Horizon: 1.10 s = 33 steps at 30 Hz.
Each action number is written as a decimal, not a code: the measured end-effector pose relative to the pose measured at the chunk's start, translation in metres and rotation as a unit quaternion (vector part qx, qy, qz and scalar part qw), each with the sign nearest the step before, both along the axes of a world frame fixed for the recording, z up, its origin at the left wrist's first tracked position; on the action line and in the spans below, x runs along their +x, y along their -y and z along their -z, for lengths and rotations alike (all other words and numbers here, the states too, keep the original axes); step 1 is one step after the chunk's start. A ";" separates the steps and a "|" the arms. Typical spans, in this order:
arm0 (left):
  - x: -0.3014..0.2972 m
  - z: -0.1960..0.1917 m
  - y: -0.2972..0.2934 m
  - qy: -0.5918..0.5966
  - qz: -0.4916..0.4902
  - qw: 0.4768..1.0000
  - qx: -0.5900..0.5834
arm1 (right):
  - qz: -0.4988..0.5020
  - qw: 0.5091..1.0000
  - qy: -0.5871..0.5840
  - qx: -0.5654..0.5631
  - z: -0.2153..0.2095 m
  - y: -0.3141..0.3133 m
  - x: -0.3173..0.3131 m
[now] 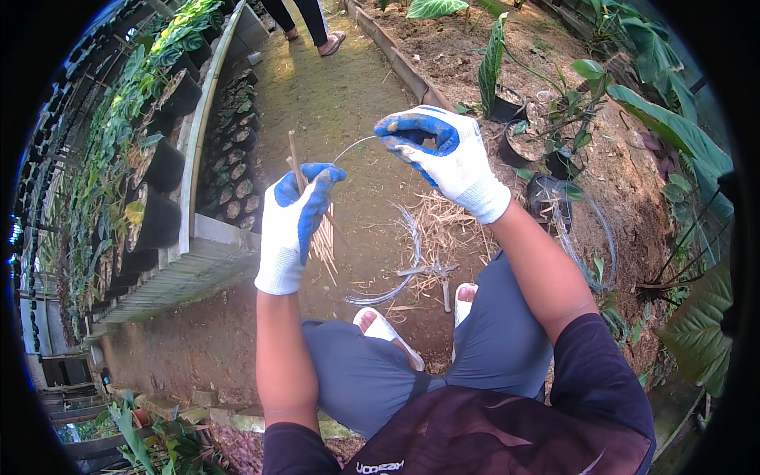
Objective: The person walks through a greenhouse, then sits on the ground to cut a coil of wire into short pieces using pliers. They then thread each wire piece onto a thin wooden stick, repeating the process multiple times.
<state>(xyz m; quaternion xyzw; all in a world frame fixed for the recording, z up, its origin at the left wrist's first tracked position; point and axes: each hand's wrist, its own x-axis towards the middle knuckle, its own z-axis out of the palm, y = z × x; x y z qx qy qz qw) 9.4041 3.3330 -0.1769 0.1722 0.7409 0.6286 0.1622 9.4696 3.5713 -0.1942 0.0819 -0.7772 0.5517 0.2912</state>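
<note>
My left hand (305,202), in a white glove with a blue palm, is closed around thin wooden sticks (294,150) that stand up past the fingers. A thin wire (352,146) arcs from its fingertips to my right hand (431,142). That hand, in a matching glove, pinches the wire's other end between thumb and fingers. Whether the wire goes round the sticks is hidden by the left fingers. Below the left hand, a bundle of light sticks (323,247) lies on the ground. A coil of wire (415,245) and a grey metal tool (434,272) lie before my feet.
Loose wood strips (447,226) are heaped beyond the tool. Another wire coil (608,237) hangs near black pots (507,107) at right. A raised wooden bench (198,142) with potted plants runs along the left. Another person's feet (328,45) stand on the far path.
</note>
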 end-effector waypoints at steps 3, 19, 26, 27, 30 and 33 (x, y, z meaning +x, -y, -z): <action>0.001 -0.001 -0.003 -0.012 -0.014 1.000 0.018 | -0.013 0.999 0.014 -0.048 -0.004 -0.001 0.002; 0.005 -0.009 0.001 -0.110 0.026 0.993 0.034 | -0.243 0.899 0.092 -0.353 -0.011 -0.020 0.011; 0.026 0.000 -0.011 0.055 0.149 0.986 0.058 | -0.278 0.901 0.113 -0.315 -0.024 -0.003 0.018; 0.027 0.001 -0.012 0.075 0.146 0.985 0.053 | -0.288 0.898 0.118 -0.313 -0.024 -0.003 0.019; 0.027 0.001 -0.012 0.057 0.156 0.985 0.046 | -0.298 0.894 0.143 -0.304 -0.025 -0.004 0.021; 0.026 -0.002 -0.011 0.059 0.157 0.985 0.042 | -0.291 0.892 0.165 -0.303 -0.024 -0.003 0.023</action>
